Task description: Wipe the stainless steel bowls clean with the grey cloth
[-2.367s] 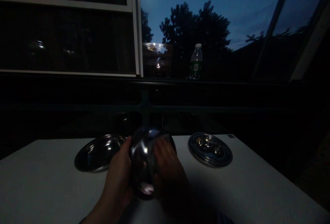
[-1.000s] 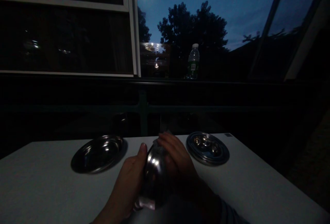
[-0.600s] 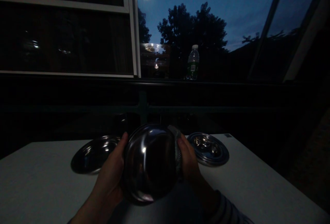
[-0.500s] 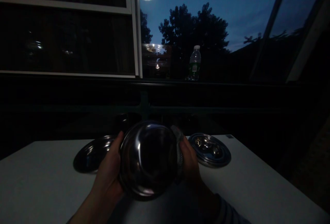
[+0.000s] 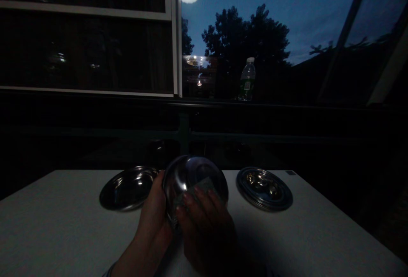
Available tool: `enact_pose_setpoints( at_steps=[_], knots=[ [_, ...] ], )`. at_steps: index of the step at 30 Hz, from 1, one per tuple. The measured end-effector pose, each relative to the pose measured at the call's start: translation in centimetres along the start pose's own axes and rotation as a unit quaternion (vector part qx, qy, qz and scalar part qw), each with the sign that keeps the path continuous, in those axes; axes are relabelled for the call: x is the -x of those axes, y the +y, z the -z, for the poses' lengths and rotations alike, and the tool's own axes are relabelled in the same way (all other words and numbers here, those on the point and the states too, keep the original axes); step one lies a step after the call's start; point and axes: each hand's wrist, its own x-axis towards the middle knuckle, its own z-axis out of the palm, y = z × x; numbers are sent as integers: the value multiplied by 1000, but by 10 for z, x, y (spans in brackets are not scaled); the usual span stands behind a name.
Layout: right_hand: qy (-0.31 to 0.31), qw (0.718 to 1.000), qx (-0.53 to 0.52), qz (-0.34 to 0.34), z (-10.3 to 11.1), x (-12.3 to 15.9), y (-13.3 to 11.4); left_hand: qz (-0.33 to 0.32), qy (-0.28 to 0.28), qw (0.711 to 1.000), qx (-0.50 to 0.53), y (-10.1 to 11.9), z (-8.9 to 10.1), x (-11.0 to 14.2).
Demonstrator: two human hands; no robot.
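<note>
A shiny metal bowl is held up over the near middle of the pale surface. The left hand has its grip around the bowl's left side; the right hand spreads its fingers over a grey cloth, pressing it to the metal. Wiping the bowl looks to be the step in hand; the next move calls for steady left-hand support while the cloth covers other parts. A metal dish lies just left, stacked metal dishes lie right, and a bottle stands beyond.
</note>
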Motion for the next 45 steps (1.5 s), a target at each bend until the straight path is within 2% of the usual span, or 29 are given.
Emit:
enact_pose_setpoints(
  at_steps=[4, 7, 11, 14, 17, 20, 21, 22, 24, 26, 29, 32, 35, 39, 41, 42, 45],
  knots=[
    [-45, 999, -14, 1, 3, -9, -4, 18, 23, 999, -38, -12, 4, 2],
    [-75, 996, -36, -25, 5, -15, -3, 2, 17, 998, -59, -20, 7, 0],
    [-76, 991, -77, -81, 12, -24, 2, -64, -32, 988, -140, -28, 13, 0],
    [-85, 978, -140, -132, 17, -26, 16, -94, -34, 967, -235, -30, 14, 5],
    [-103, 951, -217, -196, 19, -20, 43, -55, -37, 953, -295, -30, 11, 12],
    [-75, 890, -295, -341, 16, -12, 65, -17, -51, 955, -292, -30, 9, 14],
    [-60, 876, -300, -372, 15, -10, 68, -14, -49, 958, -282, -31, 9, 13],
    [-47, 878, -291, -378, 13, -9, 67, -15, -45, 963, -266, -31, 10, 12],
    [-42, 917, -239, -315, 11, -10, 54, -18, -36, 975, -220, -29, 10, 8],
    [-63, 964, -174, -191, 10, -12, 34, -21, -15, 986, -163, -23, 10, 5],
    [-66, 988, -117, -77, 10, -15, 7, -30, 24, 994, -98, -7, 6, 1],
    [-49, 993, -106, -18, 10, -12, 7, -23, 0, 997, -75, 10, 4, -4],
    [-74, 991, -108, -31, 12, -7, 33, -16, -26, 997, -67, 17, 4, -7],
    [-112, 975, -115, -154, 18, -10, 63, 32, -47, 994, -94, 6, 5, -4],
    [-117, 968, -116, -191, 22, -13, 63, 67, -47, 989, -119, -1, 5, -2],
    [-117, 969, -111, -188, 22, -15, 58, 74, -44, 988, -127, -4, 5, -2],
    [-113, 983, -93, -115, 19, -16, 30, 53, -29, 991, -123, -3, 5, -5]
  ],
)
